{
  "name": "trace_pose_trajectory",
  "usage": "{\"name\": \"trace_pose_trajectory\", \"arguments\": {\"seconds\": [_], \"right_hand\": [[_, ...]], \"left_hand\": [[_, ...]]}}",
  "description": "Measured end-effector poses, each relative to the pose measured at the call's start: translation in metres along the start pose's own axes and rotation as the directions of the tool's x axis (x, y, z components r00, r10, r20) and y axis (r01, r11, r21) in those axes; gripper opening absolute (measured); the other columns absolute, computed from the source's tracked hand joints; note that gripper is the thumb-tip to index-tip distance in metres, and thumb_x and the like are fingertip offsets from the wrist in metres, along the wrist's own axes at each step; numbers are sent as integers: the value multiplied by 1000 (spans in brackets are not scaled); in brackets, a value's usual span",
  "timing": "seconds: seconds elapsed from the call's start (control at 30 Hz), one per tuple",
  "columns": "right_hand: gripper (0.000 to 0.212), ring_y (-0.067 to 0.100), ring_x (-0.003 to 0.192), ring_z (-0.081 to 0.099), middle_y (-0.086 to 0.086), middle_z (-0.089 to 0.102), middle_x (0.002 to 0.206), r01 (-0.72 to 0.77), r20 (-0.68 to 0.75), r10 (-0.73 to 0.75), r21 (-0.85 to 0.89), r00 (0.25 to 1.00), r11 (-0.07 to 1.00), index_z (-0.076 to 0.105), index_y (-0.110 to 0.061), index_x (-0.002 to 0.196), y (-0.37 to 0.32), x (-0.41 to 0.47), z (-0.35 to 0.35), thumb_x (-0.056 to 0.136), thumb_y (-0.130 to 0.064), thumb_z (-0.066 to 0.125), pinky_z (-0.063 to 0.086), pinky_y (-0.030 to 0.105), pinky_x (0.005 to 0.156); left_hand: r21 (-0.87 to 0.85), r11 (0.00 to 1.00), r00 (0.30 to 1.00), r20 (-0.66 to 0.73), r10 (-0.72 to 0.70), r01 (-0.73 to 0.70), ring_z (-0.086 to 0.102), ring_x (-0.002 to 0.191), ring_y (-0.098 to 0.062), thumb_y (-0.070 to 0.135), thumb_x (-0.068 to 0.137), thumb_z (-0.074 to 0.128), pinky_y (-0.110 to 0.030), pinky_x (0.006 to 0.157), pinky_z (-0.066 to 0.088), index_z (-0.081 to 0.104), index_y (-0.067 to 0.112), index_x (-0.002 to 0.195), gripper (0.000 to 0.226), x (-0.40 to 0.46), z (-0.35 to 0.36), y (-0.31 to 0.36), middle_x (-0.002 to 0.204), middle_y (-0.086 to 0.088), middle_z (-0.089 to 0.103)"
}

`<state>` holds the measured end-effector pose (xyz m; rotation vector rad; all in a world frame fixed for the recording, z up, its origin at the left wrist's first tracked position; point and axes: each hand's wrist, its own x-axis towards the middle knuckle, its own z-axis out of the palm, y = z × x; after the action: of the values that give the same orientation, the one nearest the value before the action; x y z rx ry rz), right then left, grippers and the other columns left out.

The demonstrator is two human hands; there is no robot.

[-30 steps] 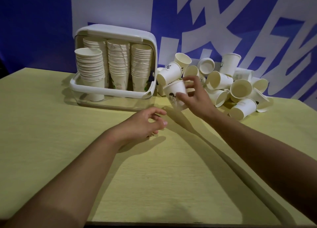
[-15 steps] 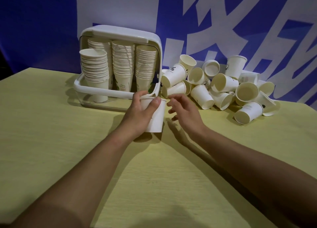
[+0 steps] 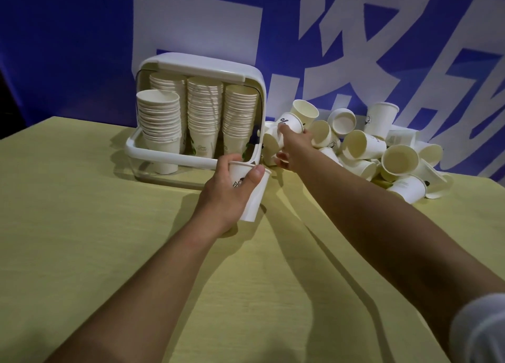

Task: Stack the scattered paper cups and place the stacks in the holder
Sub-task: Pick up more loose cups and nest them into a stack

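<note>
My left hand [image 3: 222,194] grips an upright white paper cup [image 3: 255,198] on the yellow table, just in front of the holder's right corner. The white cup holder [image 3: 164,155] stands at the back with several tall cup stacks [image 3: 203,119] in it. My right hand [image 3: 295,146] reaches into the left end of the scattered cup pile [image 3: 366,149]. Its index finger touches a cup marked "%" [image 3: 291,122], and its thumb is spread below a cup lying on its side [image 3: 269,144]. No cup is lifted by that hand.
The yellow table [image 3: 95,239] spreads wide in front of and left of the holder. A blue and white banner [image 3: 355,34] closes off the back. Loose cups reach toward the table's right edge [image 3: 437,187].
My right hand passed a cup to my left hand, which now holds it upright on the table. My right hand then stretched back into the pile beside the holder.
</note>
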<state>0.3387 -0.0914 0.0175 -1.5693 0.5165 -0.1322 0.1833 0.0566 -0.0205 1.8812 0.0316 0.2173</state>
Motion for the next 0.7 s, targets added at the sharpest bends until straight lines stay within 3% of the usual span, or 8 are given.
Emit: {"name": "trace_pose_trajectory", "arguments": {"seconds": [0.2, 0.3, 0.4, 0.57, 0.63, 0.7], "right_hand": [[79, 30, 103, 59, 8, 49, 128, 80, -19, -79, 12, 997, 997, 24, -37, 145, 6, 1, 3, 85, -33, 75, 60, 45, 81], [77, 28, 107, 59, 8, 50, 131, 178, 4, -179, 28, 984, 984, 23, -39, 145, 15, -12, -5, 87, -31, 73, 58, 37, 73], [75, 23, 98, 65, 3, 54, 122, 293, 102, -298, 68, 949, 954, 22, -39, 147, 21, -40, -23, 90, -30, 71, 54, 29, 60], [70, 19, 106, 66, 0, 59, 122, 455, 316, -444, 44, 838, 890, 25, -44, 142, 39, -92, -55, 90, -34, 71, 60, 41, 79], [64, 17, 108, 64, -3, 58, 120, 505, 383, -471, 14, 794, 863, 28, -49, 135, 47, -108, -64, 91, -31, 70, 60, 40, 81], [53, 17, 106, 63, -5, 59, 117, 524, 406, -471, -24, 783, 851, 37, -41, 136, 54, -118, -70, 93, -30, 66, 59, 36, 78]], "left_hand": [[20, 1000, 1000, 12, 14, -14, 56, 102, -20, 63, 90, 56, -34, 79, 46, 39, 38, 139, 57, 0, 2, 0, 118, 2, 55], [36, 999, 999, 11, 37, -38, 57, 103, -21, 62, 90, 58, -34, 81, 46, 42, 39, 138, 56, -2, 3, -2, 118, 1, 59], [74, 995, 997, 25, 71, -73, 57, 104, -20, 65, 88, 58, -34, 80, 45, 40, 43, 141, 60, -5, 5, -4, 122, 3, 59], [108, 980, 985, 64, 161, -168, 57, 110, -19, 63, 90, 57, -40, 87, 53, 22, 52, 150, 70, -11, 10, -6, 136, 7, 51], [76, 975, 977, 65, 202, -207, 60, 110, -22, 66, 88, 56, -43, 85, 55, 13, 55, 150, 77, -12, 13, -7, 144, 5, 51], [56, 971, 972, 64, 227, -231, 62, 109, -22, 72, 83, 52, -37, 78, 52, 6, 56, 150, 83, -13, 15, -7, 145, 4, 51]]}}
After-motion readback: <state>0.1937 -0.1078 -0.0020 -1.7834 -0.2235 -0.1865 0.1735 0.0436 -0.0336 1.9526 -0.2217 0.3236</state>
